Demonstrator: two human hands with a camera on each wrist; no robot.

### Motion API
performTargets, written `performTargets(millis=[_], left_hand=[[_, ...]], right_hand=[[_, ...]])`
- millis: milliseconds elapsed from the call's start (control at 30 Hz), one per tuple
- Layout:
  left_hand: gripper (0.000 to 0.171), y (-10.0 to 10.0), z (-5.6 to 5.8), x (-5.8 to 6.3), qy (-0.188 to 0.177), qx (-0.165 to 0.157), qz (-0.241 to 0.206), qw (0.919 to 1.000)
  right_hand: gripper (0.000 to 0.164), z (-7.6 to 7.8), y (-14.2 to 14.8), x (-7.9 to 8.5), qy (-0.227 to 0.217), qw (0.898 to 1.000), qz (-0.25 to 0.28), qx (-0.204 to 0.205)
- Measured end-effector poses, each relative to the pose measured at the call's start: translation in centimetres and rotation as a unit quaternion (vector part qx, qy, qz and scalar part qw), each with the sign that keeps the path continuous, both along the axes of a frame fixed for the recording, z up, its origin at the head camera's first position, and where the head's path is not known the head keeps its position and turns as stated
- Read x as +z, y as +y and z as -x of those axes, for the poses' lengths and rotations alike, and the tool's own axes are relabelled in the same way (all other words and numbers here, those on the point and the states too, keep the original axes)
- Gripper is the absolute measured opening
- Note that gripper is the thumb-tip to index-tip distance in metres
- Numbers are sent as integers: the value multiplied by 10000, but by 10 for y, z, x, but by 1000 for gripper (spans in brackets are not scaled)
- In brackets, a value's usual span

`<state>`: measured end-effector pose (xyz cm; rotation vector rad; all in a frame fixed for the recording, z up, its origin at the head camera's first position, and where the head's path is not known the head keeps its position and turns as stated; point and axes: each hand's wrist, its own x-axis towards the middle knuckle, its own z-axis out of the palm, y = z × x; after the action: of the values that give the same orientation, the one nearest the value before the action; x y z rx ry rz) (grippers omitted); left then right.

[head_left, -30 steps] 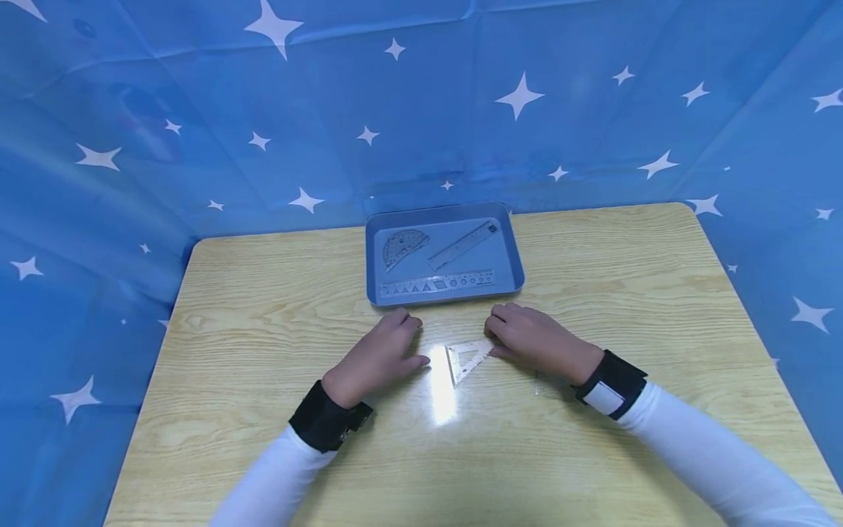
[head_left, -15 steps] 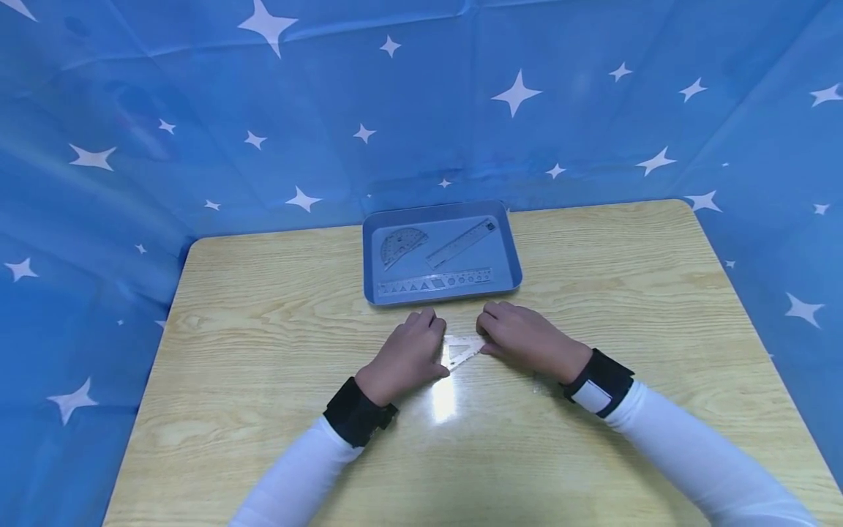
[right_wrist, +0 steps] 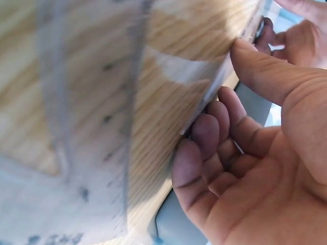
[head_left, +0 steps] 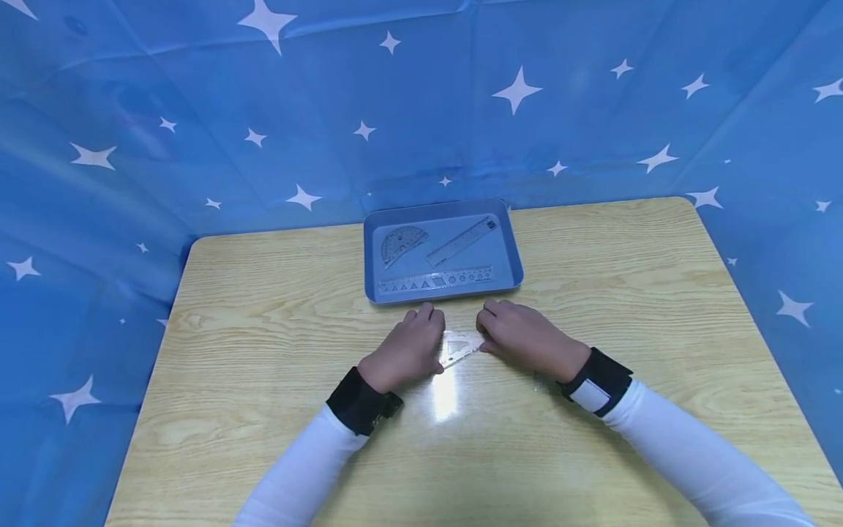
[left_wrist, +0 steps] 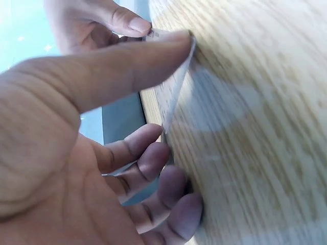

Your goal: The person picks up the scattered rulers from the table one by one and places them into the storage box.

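Note:
A clear set square (head_left: 461, 347) with a triangular cutout spans the gap between my two hands, just in front of the blue tray. My left hand (head_left: 407, 350) pinches its left side, thumb at the near corner and fingertips along the far edge. At the opposite corner my right hand (head_left: 527, 338) grips it between thumb and curled fingers. The left wrist view shows the set square (left_wrist: 176, 94) edge-on, tilted, close over the tabletop. A second clear set square (right_wrist: 97, 102) looms large in the right wrist view; in the head view it is mostly hidden by the right wrist.
The blue tray (head_left: 443, 298) stands at the table's back edge. In it lie a protractor (head_left: 399, 243), a short ruler (head_left: 463, 241) set slantwise, and a longer stencil ruler (head_left: 436, 280) along the front. A starry blue cloth (head_left: 421, 102) hangs behind the wooden table (head_left: 263, 329).
My left hand has moved right and taken hold of the set square's free side. The set square has turned a little and shifted slightly toward the tray; my right hand has kept its grip.

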<state>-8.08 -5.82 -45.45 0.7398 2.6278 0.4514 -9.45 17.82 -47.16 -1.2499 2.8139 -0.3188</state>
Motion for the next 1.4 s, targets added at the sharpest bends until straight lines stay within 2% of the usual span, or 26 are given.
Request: performTargets(millis=[167,300,500,600,733,1200,1400], left_hand=[[60,-3,4,-2,-480,153,-217,9985],[59,-5,5,-4,-637,174,-373,9971],[62,-6,4,-5,-622,197,-392,9971],[67,-5,2,-5,-516,146,-295,9981],[65,-5,1,-4,-461,92,-234,9986],[62,-5,8,-7,-809,287,-516,9950],[65,-7,5,-10,-708,325,-665,9947]], right_hand=[[33,0,-1,2,-315,9994,-38,-171],[29,0,-2,1,-570,9981,-18,-229],[27,4,-3,3,-1097,9934,37,-332],[27,6,-3,4,-1206,9922,-1,-316],[26,7,-3,7,-1352,9902,-85,-353],[23,6,-5,2,-1251,9910,-55,-474],[21,7,-6,0,-1309,9902,-43,-494]])
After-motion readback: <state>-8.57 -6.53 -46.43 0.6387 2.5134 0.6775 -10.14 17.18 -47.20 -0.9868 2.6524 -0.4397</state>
